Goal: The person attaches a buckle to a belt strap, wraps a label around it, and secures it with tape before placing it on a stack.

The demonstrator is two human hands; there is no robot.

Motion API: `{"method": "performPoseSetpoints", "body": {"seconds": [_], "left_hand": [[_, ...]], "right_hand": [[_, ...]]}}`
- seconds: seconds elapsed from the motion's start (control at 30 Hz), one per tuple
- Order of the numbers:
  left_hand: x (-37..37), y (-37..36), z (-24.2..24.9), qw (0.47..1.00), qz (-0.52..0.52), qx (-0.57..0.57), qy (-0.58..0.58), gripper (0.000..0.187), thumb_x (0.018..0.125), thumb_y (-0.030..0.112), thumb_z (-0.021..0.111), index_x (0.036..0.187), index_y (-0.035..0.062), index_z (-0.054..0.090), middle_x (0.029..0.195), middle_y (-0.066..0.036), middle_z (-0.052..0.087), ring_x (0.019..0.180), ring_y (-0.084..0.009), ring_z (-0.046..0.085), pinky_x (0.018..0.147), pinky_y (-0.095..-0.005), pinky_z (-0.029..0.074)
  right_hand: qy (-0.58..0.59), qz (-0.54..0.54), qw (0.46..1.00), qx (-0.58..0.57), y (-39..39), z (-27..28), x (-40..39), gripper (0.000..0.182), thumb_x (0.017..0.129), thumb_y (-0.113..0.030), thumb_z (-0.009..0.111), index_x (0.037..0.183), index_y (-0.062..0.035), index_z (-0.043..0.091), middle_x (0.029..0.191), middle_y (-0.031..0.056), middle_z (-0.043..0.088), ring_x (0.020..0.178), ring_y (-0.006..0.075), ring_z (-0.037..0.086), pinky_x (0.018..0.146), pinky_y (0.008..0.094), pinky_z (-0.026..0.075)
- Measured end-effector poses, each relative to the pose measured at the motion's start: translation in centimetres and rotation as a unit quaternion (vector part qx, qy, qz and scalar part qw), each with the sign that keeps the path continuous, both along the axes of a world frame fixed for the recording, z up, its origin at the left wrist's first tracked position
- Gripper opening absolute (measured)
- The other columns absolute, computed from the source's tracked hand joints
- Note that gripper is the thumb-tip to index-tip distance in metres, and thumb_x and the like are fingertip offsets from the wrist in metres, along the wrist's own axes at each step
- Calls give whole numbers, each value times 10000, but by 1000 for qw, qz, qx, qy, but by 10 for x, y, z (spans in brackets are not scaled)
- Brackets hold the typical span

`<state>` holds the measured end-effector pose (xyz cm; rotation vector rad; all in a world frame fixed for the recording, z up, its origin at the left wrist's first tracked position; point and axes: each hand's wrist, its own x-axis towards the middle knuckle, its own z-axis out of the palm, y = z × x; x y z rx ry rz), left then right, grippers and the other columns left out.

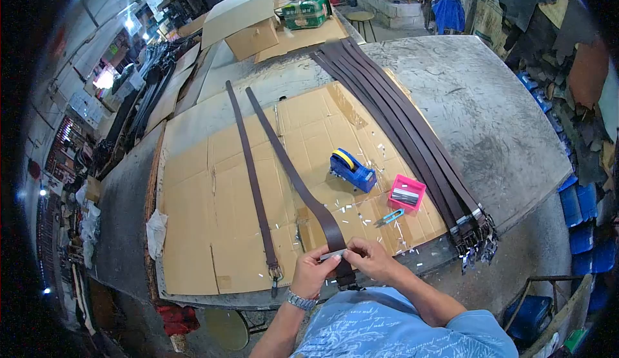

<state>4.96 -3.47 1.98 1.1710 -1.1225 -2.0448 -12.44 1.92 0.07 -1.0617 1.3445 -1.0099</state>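
Note:
A dark brown belt runs down the cardboard to the table's front edge, its buckle end close to my body. My left hand is closed at the belt's left side, pinching a small pale strip that lies across the belt. From the right, my right hand has its thumb and fingertips pressed together at the strip's other end. What the strip is made of is too small to tell. Left of my hands a second brown belt lies flat, buckle toward me.
Right of my hands are blue thread snips, a pink box with strips inside, and a blue tape dispenser. Small white scraps lie around them. A row of belts hangs buckles over the table edge. Cartons stand behind.

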Motion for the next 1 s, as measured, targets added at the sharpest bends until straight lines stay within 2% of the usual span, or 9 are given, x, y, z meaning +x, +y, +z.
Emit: {"method": "performPoseSetpoints", "body": {"seconds": [0.23,0.43,0.57,0.67,0.8,0.9,0.93,0.97,1.0], "left_hand": [[-3,0,0,1000,1,-3,20,253,877,42,634,1130,26,637,960,-52,678,784,-110,658,651,-252,576],[-1,5,-9,999,-23,-14,16,244,870,48,644,1112,21,640,940,-46,678,773,-103,655,645,-242,566],[-2,2,-8,999,17,30,21,236,873,57,644,1105,16,639,951,-43,676,785,-105,654,667,-242,562],[1,0,-11,999,32,-3,31,250,884,83,630,1128,28,631,938,-23,672,810,-96,647,685,-242,549],[-2,5,-12,999,34,12,20,243,884,86,633,1117,19,634,954,-37,672,812,-101,648,688,-243,551],[-7,10,-8,996,77,-15,39,422,855,91,683,1239,2,532,954,-53,657,794,-109,644,673,-246,551],[-8,13,-21,986,118,-112,-27,487,847,115,704,1263,-10,484,905,-36,633,767,-109,632,663,-238,529],[-4,18,-20,987,117,-108,-28,487,847,115,704,1263,-10,484,905,-36,633,767,-109,632,663,-238,529],[3,21,-17,966,116,-194,-124,450,848,136,710,1220,-20,511,858,-24,619,758,-106,625,664,-236,516]], "right_hand": [[-19,-14,999,-30,-2,-10,1,239,907,-231,588,824,-8,572,667,-4,509,631,74,468,545,267,389],[-74,-14,996,-37,-1,-26,4,244,912,-244,586,802,-26,571,667,-22,488,636,63,440,543,268,373],[-23,-3,1000,-13,-6,-23,4,275,921,-271,577,810,-20,565,682,-6,494,660,76,457,564,269,386],[-25,-28,997,-72,-2,-22,10,307,914,-298,604,859,3,579,739,40,548,679,105,508,596,290,433],[13,-41,998,-52,1,-18,10,235,884,-224,617,851,2,567,718,31,533,678,91,493,592,276,424],[5,-52,998,-40,-1,-13,9,208,864,-181,612,807,4,534,669,14,495,645,76,449,559,278,401],[49,-64,996,-45,-2,-10,8,181,846,-154,618,797,0,534,658,39,507,618,108,472,552,295,405],[94,-73,992,-51,-4,-5,7,157,828,-126,623,786,-5,533,646,63,519,591,140,495,544,311,409],[94,-74,992,-50,-7,0,7,157,828,-126,623,786,-5,533,646,63,519,591,140,495,544,311,409]]}}
